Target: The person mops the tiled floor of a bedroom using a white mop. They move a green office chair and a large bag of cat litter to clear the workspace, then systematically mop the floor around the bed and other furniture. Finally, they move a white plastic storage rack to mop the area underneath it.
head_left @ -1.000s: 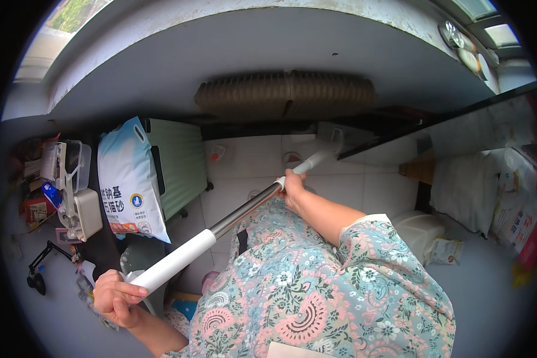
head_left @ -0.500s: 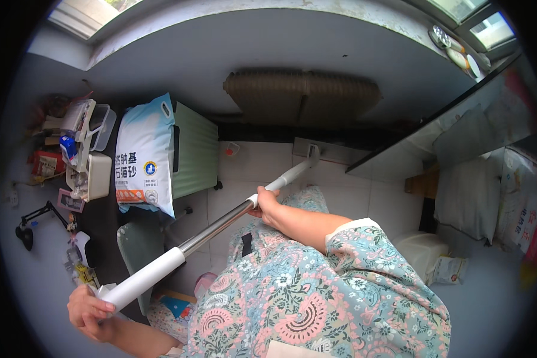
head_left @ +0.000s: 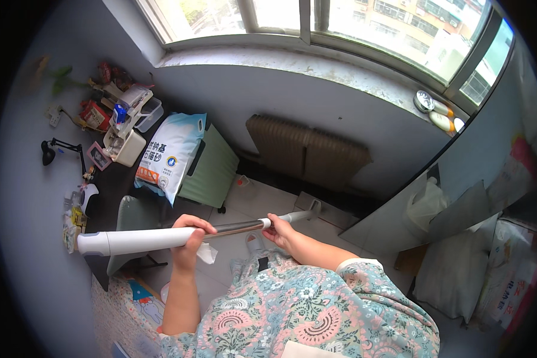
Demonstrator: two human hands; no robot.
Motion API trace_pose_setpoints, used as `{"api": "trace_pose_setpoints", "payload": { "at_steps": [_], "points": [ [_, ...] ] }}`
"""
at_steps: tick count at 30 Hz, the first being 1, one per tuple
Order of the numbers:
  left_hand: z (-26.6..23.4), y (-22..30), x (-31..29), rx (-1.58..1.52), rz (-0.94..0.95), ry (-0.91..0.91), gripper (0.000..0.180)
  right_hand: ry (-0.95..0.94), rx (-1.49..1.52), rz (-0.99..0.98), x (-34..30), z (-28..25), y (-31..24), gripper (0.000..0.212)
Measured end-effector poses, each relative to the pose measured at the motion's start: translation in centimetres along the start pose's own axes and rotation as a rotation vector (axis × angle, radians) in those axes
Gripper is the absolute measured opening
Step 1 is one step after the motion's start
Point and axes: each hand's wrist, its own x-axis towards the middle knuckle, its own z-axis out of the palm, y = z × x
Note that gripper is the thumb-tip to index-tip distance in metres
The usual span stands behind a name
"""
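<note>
A long white and silver pole (head_left: pixel 238 228), much like a flat mop, slants across in front of me. Its thick white end points left, and its flat grey head (head_left: pixel 325 210) rests on the floor by the radiator. My left hand (head_left: pixel 191 231) is closed round the pole where the white sleeve meets the metal tube. Farther along, my right hand (head_left: pixel 277 230) grips the white joint at the tube's lower end. Just below my left hand shows a white crumpled tissue or cloth (head_left: pixel 207 253); whether the hand holds it I cannot tell.
On the left, a dark desk (head_left: pixel 114 185) carries storage boxes and a black lamp (head_left: pixel 62 149). A white-blue bag (head_left: pixel 172 152) sits on a green cabinet (head_left: pixel 212 173). A brown radiator (head_left: pixel 307 146) lines the wall, and a tall mirror-like panel (head_left: pixel 423 191) stands right. A slipper (head_left: pixel 254 242) shows below the pole.
My left hand has slid up the pole from its far end to the tube. The pole's thick end has swung up and my view has tilted, showing more window.
</note>
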Motion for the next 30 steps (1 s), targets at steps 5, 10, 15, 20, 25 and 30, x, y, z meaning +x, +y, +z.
{"api": "trace_pose_setpoints", "payload": {
  "at_steps": [5,10,15,20,25,30],
  "points": [
    [5.9,3.2,-0.9,0.116,-0.068,-0.137,0.001,0.04,-0.019,0.059,-1.4,-5.9,-3.1,0.025],
    [8.7,4.6,-5.4,0.202,-0.047,-0.081,0.003,0.091,-0.323,0.128,-0.5,-9.1,-1.6,0.021],
    [8.5,6.8,-10.2,0.244,-0.011,-0.146,0.001,0.047,-0.461,0.183,-1.1,-11.0,1.3,0.023],
    [7.7,7.5,-16.6,0.259,-0.17,-0.123,0.005,0.048,-0.517,0.169,-1.7,-12.7,5.9,0.023],
    [5.9,9.3,-26.3,0.306,-0.151,-0.036,0.005,0.03,-0.626,0.21,-4.0,-12.6,13.8,0.021],
    [4.6,13.5,-37.0,0.427,-0.204,0.108,0.007,-0.09,-0.785,0.286,-7.8,-10.6,24.3,0.025]
  ]
}}
